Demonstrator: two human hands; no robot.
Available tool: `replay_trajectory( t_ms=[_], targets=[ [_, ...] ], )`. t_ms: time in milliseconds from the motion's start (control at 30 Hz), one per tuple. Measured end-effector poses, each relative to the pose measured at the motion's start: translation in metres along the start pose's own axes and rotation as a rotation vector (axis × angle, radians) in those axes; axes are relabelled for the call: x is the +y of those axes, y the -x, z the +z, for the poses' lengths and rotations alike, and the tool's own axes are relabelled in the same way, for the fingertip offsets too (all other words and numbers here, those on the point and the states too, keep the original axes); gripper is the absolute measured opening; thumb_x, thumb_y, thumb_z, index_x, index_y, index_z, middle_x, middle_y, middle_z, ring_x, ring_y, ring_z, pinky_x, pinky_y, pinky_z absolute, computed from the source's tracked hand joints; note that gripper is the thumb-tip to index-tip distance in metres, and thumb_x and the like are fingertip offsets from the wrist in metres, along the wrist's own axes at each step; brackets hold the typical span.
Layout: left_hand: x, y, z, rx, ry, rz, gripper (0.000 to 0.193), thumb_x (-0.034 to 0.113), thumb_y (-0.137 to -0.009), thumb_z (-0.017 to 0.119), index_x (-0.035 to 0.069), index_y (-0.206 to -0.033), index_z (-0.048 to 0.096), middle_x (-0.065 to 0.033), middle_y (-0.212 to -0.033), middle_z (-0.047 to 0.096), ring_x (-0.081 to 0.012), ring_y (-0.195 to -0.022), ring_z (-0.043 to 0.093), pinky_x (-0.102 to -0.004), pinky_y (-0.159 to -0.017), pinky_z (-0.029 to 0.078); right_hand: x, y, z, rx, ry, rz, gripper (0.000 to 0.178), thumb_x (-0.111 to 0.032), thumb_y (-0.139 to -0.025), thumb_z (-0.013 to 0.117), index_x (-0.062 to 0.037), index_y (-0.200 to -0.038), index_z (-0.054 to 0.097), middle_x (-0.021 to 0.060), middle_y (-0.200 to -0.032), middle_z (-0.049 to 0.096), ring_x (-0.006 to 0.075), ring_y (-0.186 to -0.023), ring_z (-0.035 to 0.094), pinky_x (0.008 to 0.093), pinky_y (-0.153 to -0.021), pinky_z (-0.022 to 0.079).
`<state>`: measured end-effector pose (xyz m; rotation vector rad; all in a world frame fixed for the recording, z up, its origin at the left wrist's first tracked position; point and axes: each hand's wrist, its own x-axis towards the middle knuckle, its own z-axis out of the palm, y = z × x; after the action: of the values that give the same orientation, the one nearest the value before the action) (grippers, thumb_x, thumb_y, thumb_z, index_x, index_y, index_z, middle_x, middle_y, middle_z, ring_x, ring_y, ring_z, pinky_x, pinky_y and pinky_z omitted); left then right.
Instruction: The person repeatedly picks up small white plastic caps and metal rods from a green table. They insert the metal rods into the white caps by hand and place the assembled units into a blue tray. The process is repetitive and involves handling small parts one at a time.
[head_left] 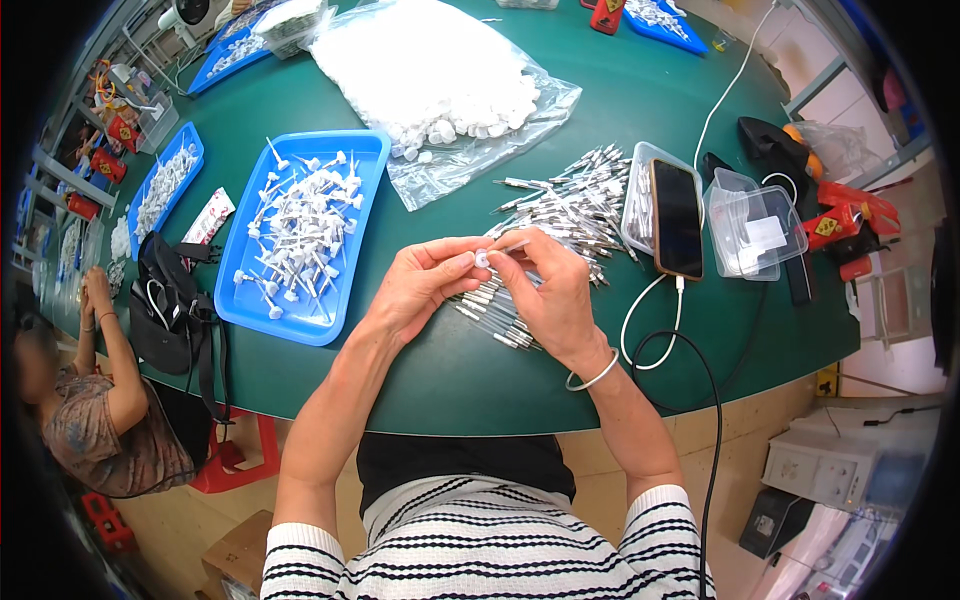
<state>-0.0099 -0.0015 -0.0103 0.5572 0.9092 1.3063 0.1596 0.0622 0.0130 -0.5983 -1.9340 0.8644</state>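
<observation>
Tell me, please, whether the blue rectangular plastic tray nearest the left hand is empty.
Not empty: the blue rectangular plastic tray holds heaped white-headed thin pieces, with bare blue along its edges.

A white cap [482, 259] is pinched by the left hand [425, 280], and a slim piece [516, 246] is gripped by the right hand [552, 292]. From the hands, white parts [310, 225] are heaped in a blue tray [368, 150] at nine o'clock. At twelve, more caps are held in a clear bag [430, 187]. At one, rods [565, 205] are piled on the green table [800, 340]. Near three, a phone [678, 220] is joined to a white cable [679, 310].
</observation>
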Motion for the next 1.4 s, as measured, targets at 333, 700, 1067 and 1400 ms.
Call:
replay_trajectory(
  t_ms=[333,700,1067,1400],
  targets=[
    [0.0004,0.0005,-0.0004,-0.014,0.011,-0.013,0.029,0.008,-0.092,0.060,-0.004,-0.118,0.061,-0.0094,-0.099,0.069,-0.0124,-0.087,0.068,-0.0215,-0.079,0.057,0.0003,0.0001,-0.0006,-0.009,-0.028,0.012,0.010,-0.004,-0.083,0.068,-0.0009,-0.088,0.059,0.0121,-0.074,0.062,0.0230,-0.063,0.065,0.0312,-0.055,0.049],
    [-0.0002,0.0006,-0.0003,-0.021,-0.013,0.010,0.028,0.008,-0.092,0.060,-0.004,-0.118,0.061,-0.0099,-0.099,0.069,-0.0123,-0.087,0.068,-0.0214,-0.078,0.057,0.0007,-0.0003,-0.0007,-0.014,-0.004,-0.008,0.010,-0.005,-0.083,0.067,-0.0008,-0.088,0.059,0.0128,-0.074,0.062,0.0242,-0.063,0.064,0.0320,-0.055,0.049],
    [0.0008,0.0008,0.0016,0.011,-0.050,0.020,0.027,0.007,-0.092,0.060,-0.004,-0.116,0.062,-0.0105,-0.100,0.069,-0.0129,-0.086,0.068,-0.0220,-0.079,0.057,-0.0006,-0.0014,-0.0046,-0.018,0.053,-0.004,0.009,-0.003,-0.083,0.067,-0.0005,-0.087,0.059,0.0131,-0.072,0.061,0.0261,-0.061,0.062,0.0339,-0.054,0.047],
    [0.0004,0.0006,0.0011,0.005,-0.071,0.021,0.027,0.007,-0.092,0.060,-0.004,-0.117,0.062,-0.0100,-0.100,0.069,-0.0126,-0.087,0.068,-0.0217,-0.079,0.057,-0.0005,-0.0023,-0.0042,-0.021,0.071,-0.046,0.010,-0.003,-0.082,0.067,-0.0010,-0.087,0.059,0.0129,-0.072,0.062,0.0273,-0.062,0.063,0.0349,-0.055,0.048]
  ],
)
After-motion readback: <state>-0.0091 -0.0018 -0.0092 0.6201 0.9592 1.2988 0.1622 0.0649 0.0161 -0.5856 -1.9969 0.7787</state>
